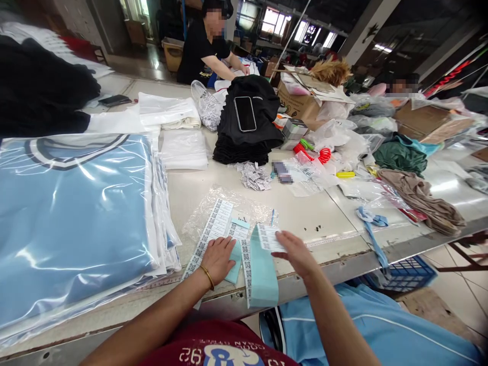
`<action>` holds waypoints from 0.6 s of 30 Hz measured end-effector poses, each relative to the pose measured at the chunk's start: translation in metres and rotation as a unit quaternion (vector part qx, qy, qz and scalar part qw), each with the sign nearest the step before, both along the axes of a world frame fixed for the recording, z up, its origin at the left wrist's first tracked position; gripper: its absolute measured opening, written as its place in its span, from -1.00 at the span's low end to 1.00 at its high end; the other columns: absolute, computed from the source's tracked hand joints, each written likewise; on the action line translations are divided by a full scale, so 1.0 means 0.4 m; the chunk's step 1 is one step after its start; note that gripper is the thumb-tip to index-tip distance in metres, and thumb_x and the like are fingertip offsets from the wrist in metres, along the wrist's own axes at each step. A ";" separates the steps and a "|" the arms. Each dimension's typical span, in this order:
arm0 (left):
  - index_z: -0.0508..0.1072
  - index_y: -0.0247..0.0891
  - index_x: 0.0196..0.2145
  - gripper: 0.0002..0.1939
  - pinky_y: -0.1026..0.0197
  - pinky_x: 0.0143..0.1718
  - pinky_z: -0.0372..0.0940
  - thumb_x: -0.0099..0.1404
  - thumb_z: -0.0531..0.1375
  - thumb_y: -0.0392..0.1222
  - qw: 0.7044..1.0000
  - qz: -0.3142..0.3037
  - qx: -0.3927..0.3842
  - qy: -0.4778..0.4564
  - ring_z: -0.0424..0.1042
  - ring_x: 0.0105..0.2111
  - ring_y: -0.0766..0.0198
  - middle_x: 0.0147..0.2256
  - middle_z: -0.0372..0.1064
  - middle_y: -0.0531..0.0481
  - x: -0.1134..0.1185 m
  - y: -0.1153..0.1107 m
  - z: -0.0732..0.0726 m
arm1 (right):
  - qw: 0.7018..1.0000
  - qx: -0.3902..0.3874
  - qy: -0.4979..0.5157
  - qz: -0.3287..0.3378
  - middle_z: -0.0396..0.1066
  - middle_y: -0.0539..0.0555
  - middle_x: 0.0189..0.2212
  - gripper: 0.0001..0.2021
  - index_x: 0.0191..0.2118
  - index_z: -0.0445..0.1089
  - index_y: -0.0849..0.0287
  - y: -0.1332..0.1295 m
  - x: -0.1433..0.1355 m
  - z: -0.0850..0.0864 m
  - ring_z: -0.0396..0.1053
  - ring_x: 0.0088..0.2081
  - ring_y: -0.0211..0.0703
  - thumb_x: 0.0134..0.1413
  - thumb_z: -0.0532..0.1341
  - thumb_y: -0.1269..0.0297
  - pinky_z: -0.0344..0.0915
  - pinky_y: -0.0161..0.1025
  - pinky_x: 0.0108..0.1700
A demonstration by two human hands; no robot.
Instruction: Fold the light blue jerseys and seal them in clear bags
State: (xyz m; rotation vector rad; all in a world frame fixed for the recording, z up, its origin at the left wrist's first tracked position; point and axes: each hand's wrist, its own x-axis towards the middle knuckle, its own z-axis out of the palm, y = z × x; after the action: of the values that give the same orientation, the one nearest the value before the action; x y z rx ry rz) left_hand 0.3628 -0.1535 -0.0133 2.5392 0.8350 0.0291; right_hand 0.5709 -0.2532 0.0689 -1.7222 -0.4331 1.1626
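Observation:
My left hand (218, 258) lies with fingers stretched out on light-blue backing paper (235, 265) among white strips of QR-code labels. A long label strip (213, 222) runs up the table beside it. Between thumb and fingers, my right hand (296, 252) holds the edge of a small white label sheet (268, 238). This sheet overlaps the top of a blue-green backing sheet (264, 277), which hangs over the table's front edge. Another QR label strip (246, 267) runs down its left side. Clear plastic film (200, 216) lies behind the labels.
Bagged light-blue shirts (84, 213) form a stack at left. Behind the labels stand a pile of black garments (244, 140) with a phone (245, 114) on top and a heap of paper tags (254, 176). A co-worker (206, 48) leans over the far side.

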 end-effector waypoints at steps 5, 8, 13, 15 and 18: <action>0.16 -0.24 0.14 -0.40 0.01 0.07 0.03 0.14 0.15 -0.13 0.999 0.026 -0.016 0.017 0.11 0.08 0.01 0.15 0.10 -0.13 0.004 0.000 0.012 | 0.988 -0.088 -0.113 0.062 0.33 0.17 -0.09 -0.58 -0.13 0.30 0.16 -0.041 -0.044 -0.122 0.37 -0.22 -0.06 -0.01 0.10 -0.04 0.34 -0.14 -0.30; 0.16 -0.25 0.12 -0.40 0.06 0.01 0.09 0.12 0.16 -0.14 0.997 0.069 -0.025 0.030 0.17 0.02 0.03 0.08 0.14 -0.18 0.010 0.001 0.024 | 0.932 -0.159 -0.307 0.110 0.37 0.18 -0.22 -0.58 -0.14 0.25 0.22 -0.082 -0.078 -0.155 0.36 -0.25 -0.03 -0.13 0.19 0.08 0.27 -0.14 -0.23; 0.15 -0.17 0.08 -0.40 0.15 -0.20 0.20 0.08 0.18 -0.11 0.990 0.110 -0.054 0.062 0.32 -0.19 0.11 -0.11 0.23 -0.11 0.021 0.007 0.042 | 0.905 -0.202 -0.349 0.138 0.41 0.06 -0.37 -0.49 -0.02 0.15 0.18 -0.111 -0.128 -0.196 0.38 -0.30 -0.07 -0.19 0.20 0.25 0.21 -0.23 -0.29; 0.13 -0.16 0.08 -0.38 0.17 -0.21 0.20 0.07 0.19 -0.11 0.988 0.120 -0.061 0.074 0.33 -0.20 0.11 -0.16 0.24 -0.10 0.022 0.008 0.043 | 0.927 -0.173 -0.311 0.117 0.43 0.04 -0.43 -0.55 -0.07 0.20 0.18 -0.115 -0.117 -0.204 0.39 -0.35 -0.09 -0.19 0.18 0.28 0.23 -0.25 -0.32; 0.18 -0.20 0.05 -0.42 0.12 -0.18 0.21 0.06 0.18 -0.13 0.988 0.124 -0.056 0.065 0.33 -0.17 0.07 -0.16 0.25 -0.12 0.020 0.006 0.035 | 0.957 -0.097 -0.259 0.083 0.46 0.05 -0.43 -0.68 -0.20 0.33 0.14 -0.123 -0.065 -0.203 0.40 -0.36 -0.06 -0.19 0.18 0.23 0.27 -0.21 -0.33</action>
State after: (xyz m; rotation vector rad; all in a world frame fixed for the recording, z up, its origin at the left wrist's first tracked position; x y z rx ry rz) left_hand 0.3710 -0.1512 0.0008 2.3379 1.1669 -0.1036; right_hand 0.5449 -0.3024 -0.0121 -2.2010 -0.8175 0.8760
